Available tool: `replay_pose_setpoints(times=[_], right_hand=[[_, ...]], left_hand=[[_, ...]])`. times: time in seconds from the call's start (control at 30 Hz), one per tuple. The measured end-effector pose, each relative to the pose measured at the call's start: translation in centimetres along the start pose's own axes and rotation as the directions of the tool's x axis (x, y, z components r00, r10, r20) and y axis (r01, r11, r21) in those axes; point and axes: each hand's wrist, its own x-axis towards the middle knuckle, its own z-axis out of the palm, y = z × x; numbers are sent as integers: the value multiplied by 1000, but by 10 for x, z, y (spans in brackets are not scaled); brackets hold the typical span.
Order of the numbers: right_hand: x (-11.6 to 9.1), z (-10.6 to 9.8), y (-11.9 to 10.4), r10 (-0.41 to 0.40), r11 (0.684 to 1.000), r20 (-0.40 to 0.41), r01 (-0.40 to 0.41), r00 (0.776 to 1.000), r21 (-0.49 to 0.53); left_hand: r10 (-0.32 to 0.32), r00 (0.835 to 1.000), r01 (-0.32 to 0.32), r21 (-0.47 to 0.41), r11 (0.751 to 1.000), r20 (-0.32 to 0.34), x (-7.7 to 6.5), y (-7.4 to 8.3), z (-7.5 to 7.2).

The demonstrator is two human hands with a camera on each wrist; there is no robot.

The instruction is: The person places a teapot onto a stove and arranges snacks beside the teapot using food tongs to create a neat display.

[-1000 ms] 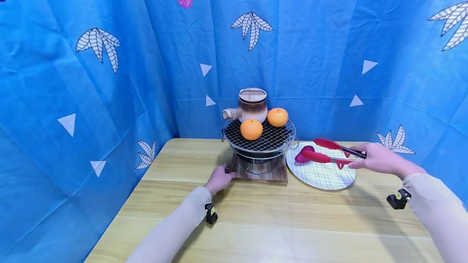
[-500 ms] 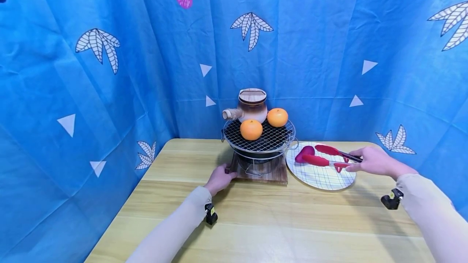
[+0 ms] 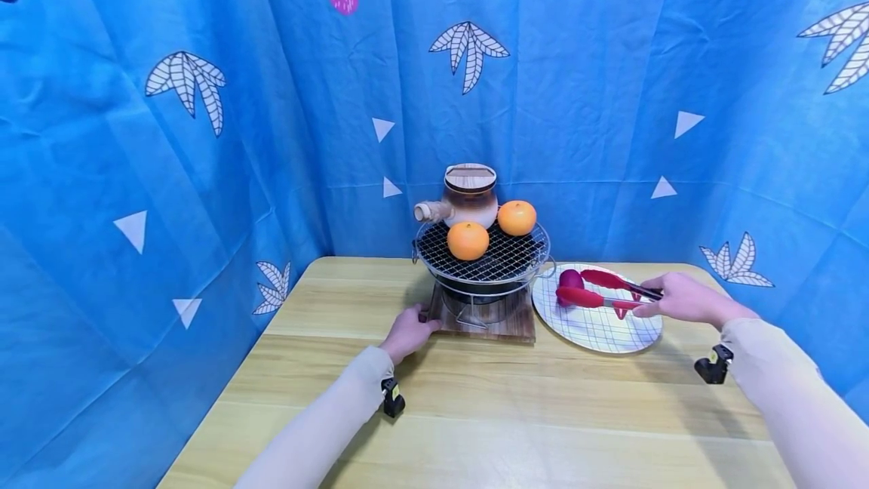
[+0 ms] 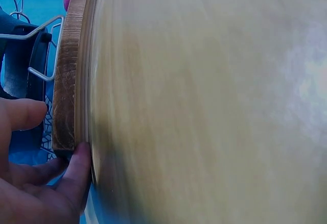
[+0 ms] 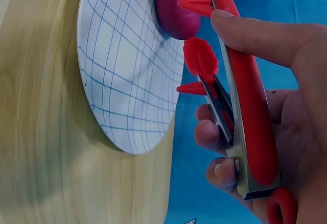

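Note:
My right hand (image 3: 689,300) holds red-handled kitchen tongs (image 5: 253,112) above the right side of a white checked plate (image 3: 611,334). The tongs stand spread, their red tips beside a smooth purple oval fruit or vegetable (image 5: 176,15) on the plate; whether they touch it is unclear. My left hand (image 3: 409,334) holds the front left corner of a dark wooden base board (image 4: 66,91), its fingertips against the board's edge. On that board stands a round grill (image 3: 505,266), carrying two orange mandarins (image 3: 468,241) and a brown-and-cream pot (image 3: 475,210) with a wooden lid.
The pot's side handle (image 3: 432,211) points left. A wire loop on the grill's right side reaches close to the plate's rim. A blue patterned curtain (image 3: 577,96) stands behind the wooden table (image 3: 509,413) and at both sides.
My right hand and the tongs have moved slightly left. The purple thing has turned and now looks more upright between the tong tips. My left hand stays at the board's corner.

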Motion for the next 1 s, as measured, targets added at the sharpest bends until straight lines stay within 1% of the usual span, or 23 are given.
replay_pose_setpoints(times=[0.17,0.33,0.47,0.63,0.83,1.0], right_hand=[[4,1,-2,-6,1000,8,5,1000,8],[9,3,-1,1,1000,13,-1,1000,17],[12,4,-2,-14,1000,13,13,1000,18],[15,6,-3,-25,1000,14,25,1000,14],[18,8,-1,-19,1000,11,19,1000,11],[19,8,0,-34,999,5,34,999,4]], left_hand=[[2,1000,-2,17,1000,-3,0,-1,1],[11,1000,-11,4,1000,-3,1,-1,1],[6,1000,-6,-11,1000,-2,0,0,1],[4,1000,-4,-11,1000,-1,1,0,1],[3,1000,-3,-16,1000,1,1,0,1],[2,1000,-2,-14,1000,0,0,-2,2]])
